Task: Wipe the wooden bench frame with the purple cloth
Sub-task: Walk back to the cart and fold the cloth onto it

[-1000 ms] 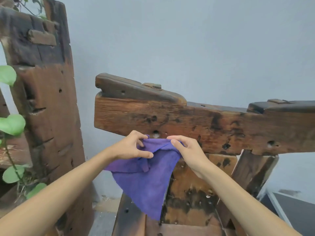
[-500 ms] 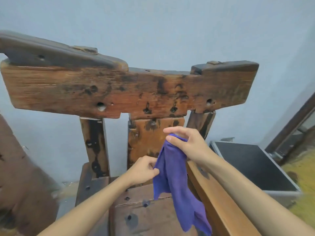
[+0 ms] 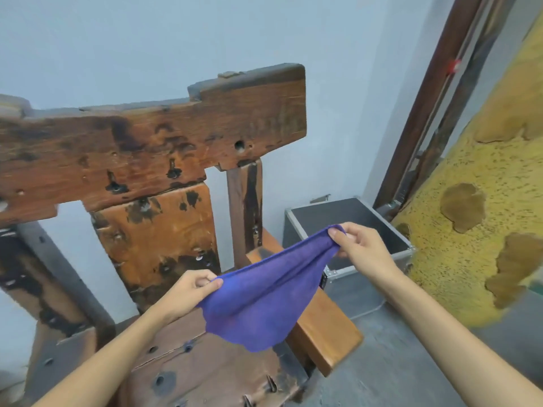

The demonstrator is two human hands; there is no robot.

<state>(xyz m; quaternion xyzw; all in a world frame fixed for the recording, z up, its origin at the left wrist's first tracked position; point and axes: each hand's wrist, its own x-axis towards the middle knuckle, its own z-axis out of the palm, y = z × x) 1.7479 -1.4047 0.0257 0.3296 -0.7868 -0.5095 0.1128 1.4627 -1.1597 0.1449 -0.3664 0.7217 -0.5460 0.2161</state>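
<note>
The purple cloth hangs stretched between my two hands, above the bench's right side rail. My left hand pinches its lower left corner. My right hand pinches its upper right corner, higher and farther right. The cloth sags in the middle and touches no wood that I can see. The wooden bench frame stands behind it: a dark-stained top rail, a wide centre back slat and a narrow upright post.
A black case with metal edges sits on the grey floor right of the bench. A yellow textured panel and a dark wooden door frame fill the right side. The pale wall is behind the bench.
The view swung right along the bench. My hands moved apart and pulled the bunched cloth out into a stretched sheet; my right hand went up and right, my left stayed low.
</note>
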